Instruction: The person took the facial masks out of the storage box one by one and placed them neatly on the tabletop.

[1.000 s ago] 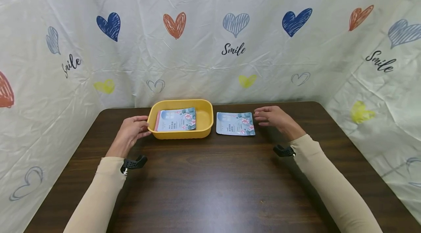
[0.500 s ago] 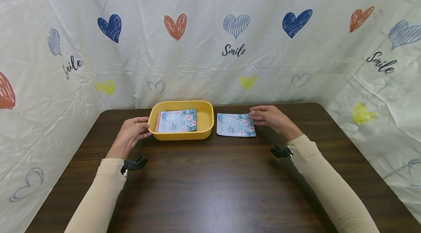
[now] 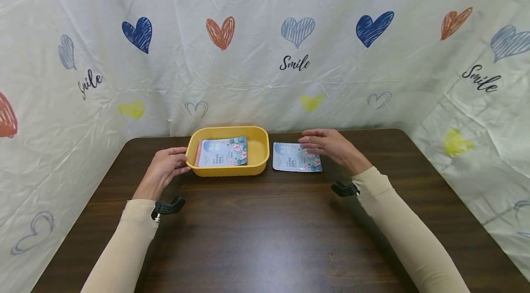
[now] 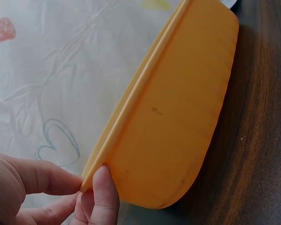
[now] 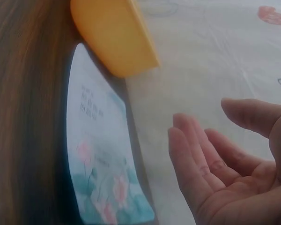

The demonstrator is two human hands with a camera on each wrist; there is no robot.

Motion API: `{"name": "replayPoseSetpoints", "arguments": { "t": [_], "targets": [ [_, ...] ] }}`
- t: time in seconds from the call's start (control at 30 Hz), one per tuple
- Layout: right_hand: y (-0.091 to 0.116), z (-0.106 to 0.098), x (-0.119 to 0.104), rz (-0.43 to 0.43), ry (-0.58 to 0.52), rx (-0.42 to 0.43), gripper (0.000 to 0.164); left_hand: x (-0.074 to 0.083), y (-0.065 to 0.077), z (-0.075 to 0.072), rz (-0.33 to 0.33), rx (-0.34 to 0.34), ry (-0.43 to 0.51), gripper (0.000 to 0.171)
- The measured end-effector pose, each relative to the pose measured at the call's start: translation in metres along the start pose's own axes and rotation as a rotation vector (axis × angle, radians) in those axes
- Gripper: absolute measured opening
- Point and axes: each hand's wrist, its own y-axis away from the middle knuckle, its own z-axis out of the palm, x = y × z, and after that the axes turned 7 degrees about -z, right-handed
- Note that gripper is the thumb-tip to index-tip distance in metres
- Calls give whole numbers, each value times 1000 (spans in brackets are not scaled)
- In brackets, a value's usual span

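White cloth (image 3: 248, 77) hanging along far side, showing printed hearts. Brown table (image 3: 248, 228) standing before it. Yellow tub (image 3: 229, 171) resting at table's far side, left of middle. Left grip (image 3: 163, 166) pinching tub's left rim. Right grip (image 3: 329, 146) hovering over loose packet (image 3: 287, 159), released, holding nothing. Loose packet lying on table, just right of tub. Second packet (image 3: 222, 152) lying inside tub, pink edge (image 3: 198, 154) showing at left.

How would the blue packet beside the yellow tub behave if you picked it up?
The packet looks thin, so it's probably light and bendy; its edges curve in the right wrist view. Its smooth-looking face might feel slippery. Lying nearly flat, it seems unlikely to roll or tip.
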Motion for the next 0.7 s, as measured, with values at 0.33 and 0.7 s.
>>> {"name": "replayPoseSetpoints", "arguments": {
  "t": [0.33, 0.7],
  "targets": [
    [-12, 20, -12, -26, -15, -19, 50, 0, 0, -1, 8, -3, 7, 51],
    [-22, 37, -21, -40, -35, -71, 49, -1, 0, -1, 6, -2, 5, 51]
  ]
}}
